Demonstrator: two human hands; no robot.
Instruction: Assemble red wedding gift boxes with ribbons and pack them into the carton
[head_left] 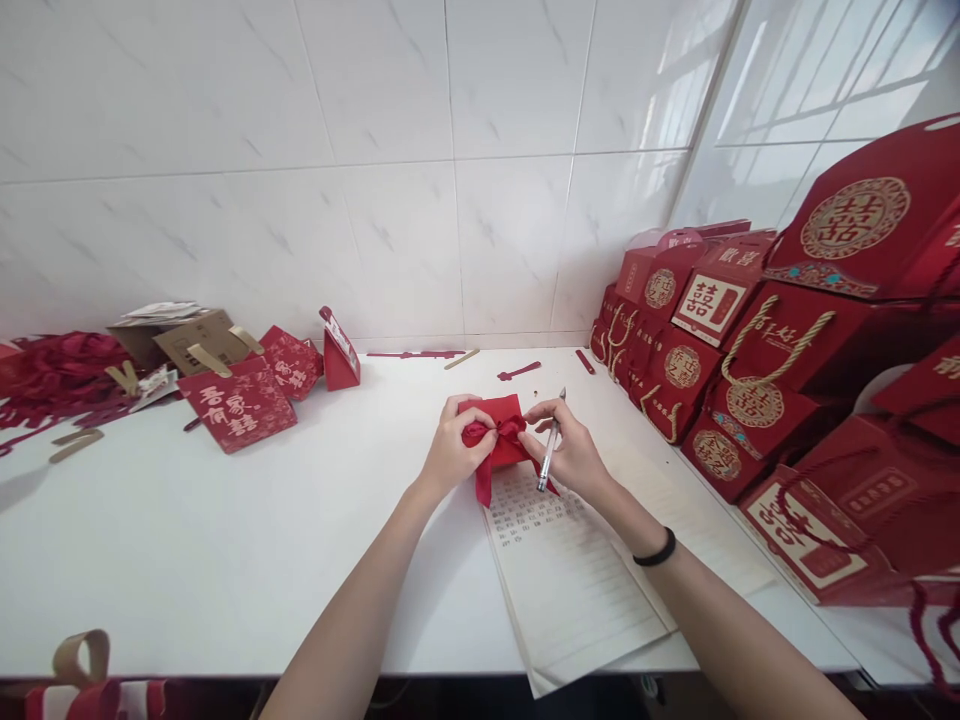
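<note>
A small red box point(504, 408) with a red ribbon bow tied on it is held above the top of an open lined notebook point(577, 600) with handwriting. My left hand point(459, 446) pinches the bow's left loop between thumb and fingers. On the other side, my right hand point(568, 445) has its thumb and forefinger at the bow's right loop. A silver pen point(549, 455) is also held in my right hand, pointing away from me. Ribbon tails point(484, 482) hang down from the bow over the notebook.
Red gift boxes point(810, 345) are stacked along the right. At the back left are red bags point(238, 405), a cardboard box point(199, 340), a small red triangular box point(341, 352) and a ribbon pile point(64, 375). Ribbon scraps point(519, 371) lie near the tiled wall.
</note>
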